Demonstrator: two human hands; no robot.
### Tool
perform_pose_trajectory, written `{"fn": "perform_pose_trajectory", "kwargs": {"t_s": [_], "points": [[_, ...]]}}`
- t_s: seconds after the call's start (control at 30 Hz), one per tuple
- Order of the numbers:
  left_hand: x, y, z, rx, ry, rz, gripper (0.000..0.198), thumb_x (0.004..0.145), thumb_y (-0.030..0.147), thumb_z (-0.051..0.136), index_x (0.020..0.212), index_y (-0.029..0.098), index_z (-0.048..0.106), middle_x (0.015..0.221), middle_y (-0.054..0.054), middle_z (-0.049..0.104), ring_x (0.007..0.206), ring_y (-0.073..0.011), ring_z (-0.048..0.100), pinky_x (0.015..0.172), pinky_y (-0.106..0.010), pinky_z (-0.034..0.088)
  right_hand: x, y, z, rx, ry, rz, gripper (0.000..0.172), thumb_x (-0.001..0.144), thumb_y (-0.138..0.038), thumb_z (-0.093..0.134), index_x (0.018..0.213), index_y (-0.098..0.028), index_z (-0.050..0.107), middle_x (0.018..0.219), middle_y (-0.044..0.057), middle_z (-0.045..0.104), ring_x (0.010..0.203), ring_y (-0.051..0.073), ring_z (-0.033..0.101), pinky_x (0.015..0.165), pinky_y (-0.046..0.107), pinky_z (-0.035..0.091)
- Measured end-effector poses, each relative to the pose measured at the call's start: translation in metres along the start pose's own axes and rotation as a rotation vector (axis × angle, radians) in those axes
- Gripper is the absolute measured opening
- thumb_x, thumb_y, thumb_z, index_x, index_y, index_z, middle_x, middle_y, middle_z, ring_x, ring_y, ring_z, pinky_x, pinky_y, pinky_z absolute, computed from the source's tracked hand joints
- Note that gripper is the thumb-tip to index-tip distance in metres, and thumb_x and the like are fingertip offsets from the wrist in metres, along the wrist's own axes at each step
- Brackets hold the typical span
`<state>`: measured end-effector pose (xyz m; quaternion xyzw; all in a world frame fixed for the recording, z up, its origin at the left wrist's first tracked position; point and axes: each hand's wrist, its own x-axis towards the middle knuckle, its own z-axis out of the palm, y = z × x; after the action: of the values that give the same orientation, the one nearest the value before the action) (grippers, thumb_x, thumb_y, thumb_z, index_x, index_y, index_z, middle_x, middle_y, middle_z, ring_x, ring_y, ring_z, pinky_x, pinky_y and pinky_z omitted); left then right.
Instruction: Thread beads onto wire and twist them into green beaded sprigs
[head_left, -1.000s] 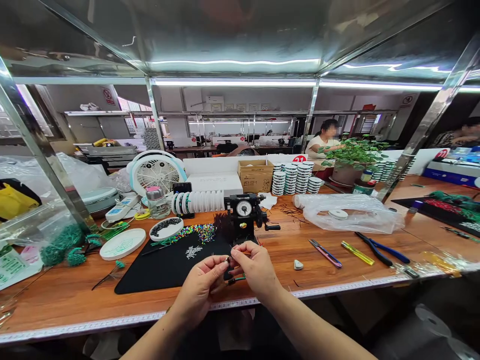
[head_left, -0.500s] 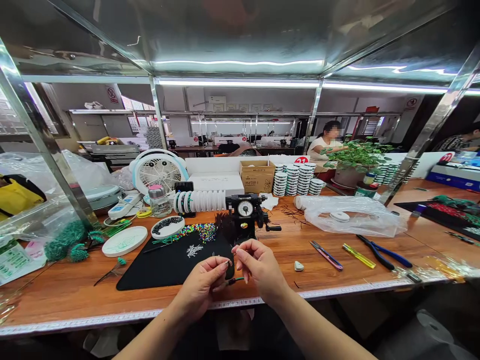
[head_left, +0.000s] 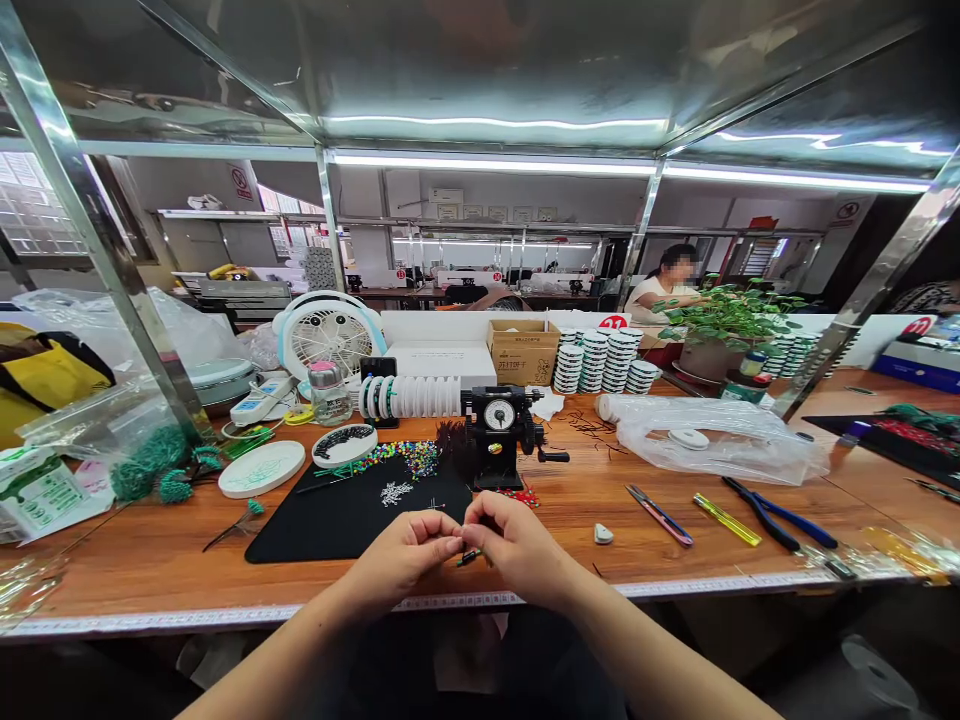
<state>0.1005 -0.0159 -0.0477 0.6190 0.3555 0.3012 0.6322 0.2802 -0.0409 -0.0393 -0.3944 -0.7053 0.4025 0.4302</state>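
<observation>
My left hand (head_left: 401, 552) and my right hand (head_left: 517, 545) meet low over the front edge of a black work mat (head_left: 337, 530). Their fingertips pinch a small dark wire piece (head_left: 469, 557) with a green section, partly hidden by my fingers. Beyond my hands, a spill of multicoloured beads (head_left: 397, 458) lies on the mat's far part. A small white beaded sprig (head_left: 396, 493) rests on the mat, left of my hands. A black hand-cranked winder with a round dial (head_left: 497, 430) stands just behind my right hand.
The wooden bench holds a white dish of black beads (head_left: 345, 445), a white spool (head_left: 411, 396), and green beaded sprays (head_left: 154, 475) at left. To the right lie pliers (head_left: 780, 512), a yellow-handled tool (head_left: 726, 520) and a plastic bag (head_left: 712, 442). A co-worker (head_left: 671, 285) sits beyond.
My hands have come closer together and lower, with the fingertips now meeting around the small piece. The whole view has shifted slightly as my head moved.
</observation>
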Motion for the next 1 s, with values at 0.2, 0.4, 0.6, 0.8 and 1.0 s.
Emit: {"fn": "perform_pose_trajectory", "kwargs": {"t_s": [0.2,0.4,0.6,0.8,1.0], "points": [[0.001,-0.014,0.001,-0.126,-0.013,-0.001,0.027,0.076,0.039,0.064,0.078,0.013,0.058,0.053,0.007,0.034,0.049,-0.0072,0.019,0.047,-0.024,0.012,0.003,0.019,0.013,0.46,0.032,0.23,0.021,0.077,-0.033,0.06,0.073,-0.016,0.048,0.061,-0.004,0.047,0.047,0.007,0.04,0.047,0.021,0.033],[-0.004,-0.012,0.008,-0.208,0.04,-0.034,0.024,0.076,0.034,0.065,0.074,0.012,0.057,0.053,0.007,0.033,0.049,-0.0067,0.019,0.046,-0.024,0.011,-0.001,0.011,0.019,0.121,0.196,0.1,0.012,0.079,-0.023,0.056,0.07,-0.016,0.052,0.062,-0.003,0.048,0.057,0.01,0.042,0.054,0.023,0.034],[-0.006,-0.006,0.011,-0.386,0.139,-0.024,0.022,0.071,0.03,0.07,0.069,0.012,0.057,0.05,0.007,0.033,0.046,-0.0052,0.018,0.044,-0.021,0.012,0.0,0.005,0.014,0.132,0.303,-0.014,0.013,0.082,-0.03,0.054,0.086,-0.018,0.056,0.067,-0.001,0.055,0.055,0.01,0.048,0.049,0.021,0.038],[-0.005,-0.003,0.01,-0.503,0.149,-0.016,0.02,0.071,0.028,0.069,0.072,0.014,0.055,0.052,0.009,0.026,0.047,-0.0057,0.015,0.043,-0.019,0.012,0.0,0.013,0.008,0.479,0.298,0.261,0.031,0.072,-0.042,0.065,0.082,-0.015,0.057,0.045,-0.006,0.047,0.034,0.005,0.033,0.03,0.016,0.024],[-0.005,-0.006,0.012,-0.491,0.137,-0.033,0.022,0.07,0.027,0.07,0.067,0.013,0.055,0.051,0.008,0.029,0.046,-0.0052,0.017,0.043,-0.019,0.013,0.001,0.008,0.022,0.537,0.301,0.259,0.031,0.067,-0.041,0.07,0.079,-0.013,0.063,0.049,-0.005,0.048,0.038,0.005,0.034,0.034,0.018,0.023]]}}
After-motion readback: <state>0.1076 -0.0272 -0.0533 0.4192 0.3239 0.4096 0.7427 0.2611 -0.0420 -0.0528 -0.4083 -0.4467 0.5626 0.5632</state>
